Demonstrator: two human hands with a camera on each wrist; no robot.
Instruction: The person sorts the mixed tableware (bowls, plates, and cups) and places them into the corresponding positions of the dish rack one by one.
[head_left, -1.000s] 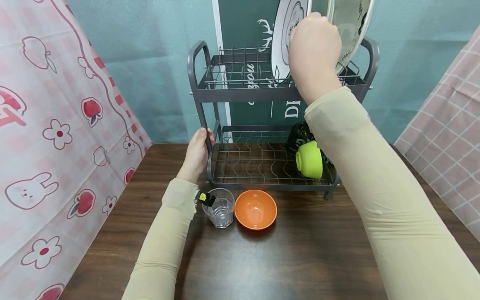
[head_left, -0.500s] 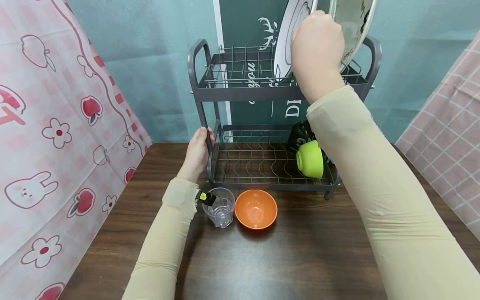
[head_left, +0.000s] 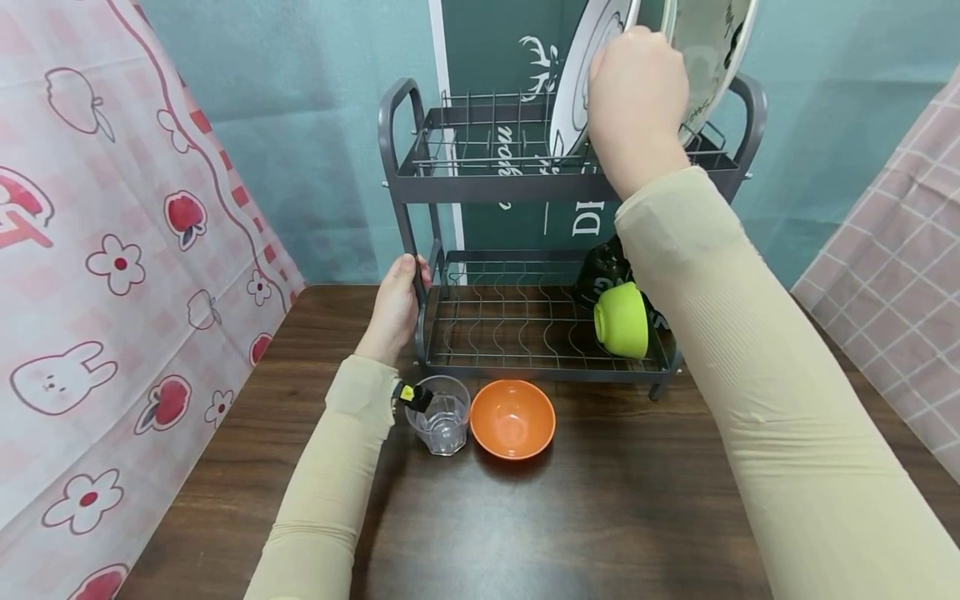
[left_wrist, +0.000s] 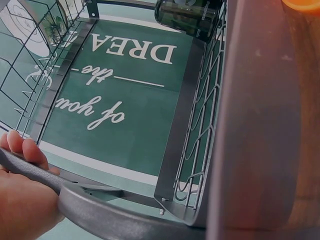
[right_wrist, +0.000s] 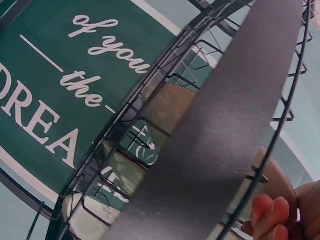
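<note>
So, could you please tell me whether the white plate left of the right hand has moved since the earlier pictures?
Yes, rightward at its top: in the head view, the white plate now covers less of the antler print behind it.

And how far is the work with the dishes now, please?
Looks done: the green bowl lies on the lower tier, and the rightmost plate stands on the upper tier. In hand: the right hand holds the leftmost plate there, while the left hand grips the rack's left post. Probably left: the clear cup and the orange bowl, both on the table outside the rack.
</note>
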